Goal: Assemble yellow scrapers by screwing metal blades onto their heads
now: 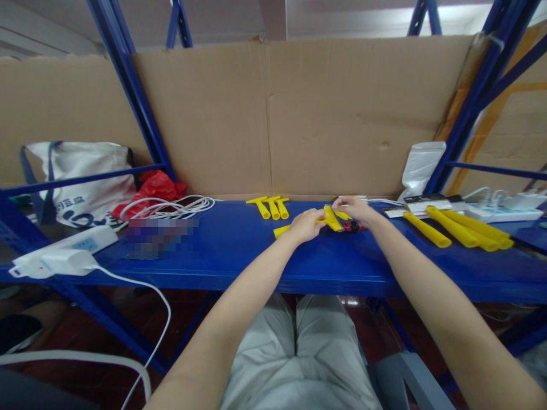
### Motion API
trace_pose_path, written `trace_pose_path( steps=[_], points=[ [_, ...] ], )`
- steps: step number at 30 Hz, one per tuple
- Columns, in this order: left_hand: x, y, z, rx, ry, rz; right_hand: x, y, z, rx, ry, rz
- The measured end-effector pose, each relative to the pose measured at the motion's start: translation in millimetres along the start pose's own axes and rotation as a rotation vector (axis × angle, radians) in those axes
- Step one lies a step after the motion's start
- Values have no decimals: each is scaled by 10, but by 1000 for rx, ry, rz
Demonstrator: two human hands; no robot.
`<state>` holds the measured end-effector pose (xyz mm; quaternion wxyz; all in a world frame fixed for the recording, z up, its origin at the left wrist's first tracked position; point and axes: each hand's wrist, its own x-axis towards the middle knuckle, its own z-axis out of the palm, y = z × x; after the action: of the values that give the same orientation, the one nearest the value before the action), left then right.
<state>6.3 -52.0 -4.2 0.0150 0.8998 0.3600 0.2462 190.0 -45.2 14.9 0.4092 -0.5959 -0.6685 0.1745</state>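
My left hand (pixel 305 225) is wrapped round the handle of a yellow T-shaped scraper (pixel 332 218), whose wide head points right and whose handle end sticks out to the left of the hand. Close by on the right, my right hand (pixel 354 207) is closed with bent fingers beside the scraper's head; what the fingertips pinch is too small to make out. Under the right hand lies a small yellow piece (pixel 343 216). A red and black tool (pixel 352 226) rests on the blue bench just below it.
Three yellow T-shaped pieces (pixel 270 208) stand in a row on the blue bench (pixel 239 245). Several long yellow handles (pixel 427 229) lie at right near a power strip (pixel 504 213). At left are coiled white cable (pixel 179 208), another power strip (pixel 64 250) and a cloth bag (pixel 85 182).
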Motion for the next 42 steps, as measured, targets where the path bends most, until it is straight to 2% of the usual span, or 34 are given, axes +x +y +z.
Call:
trace_pose_path(
  steps=[3,7,17,23,29,35,42],
  points=[
    [-3,5,3,2,-3,17,-36,-80,110,16,16,-16],
    [-14,23,-5,21,-3,18,-50,-129,144,-64,73,12],
    [-52,74,-37,81,-18,18,-42,-127,150,-63,25,45],
    [-64,110,-65,127,-18,28,-25,-109,185,57,95,133],
    [-73,122,-82,165,-47,21,-10,-83,209,163,93,169],
    [-63,114,-83,142,-18,-9,-6,-103,187,221,139,201],
    [-41,60,-85,102,27,-126,-31,-76,99,161,-128,197]
  ],
)
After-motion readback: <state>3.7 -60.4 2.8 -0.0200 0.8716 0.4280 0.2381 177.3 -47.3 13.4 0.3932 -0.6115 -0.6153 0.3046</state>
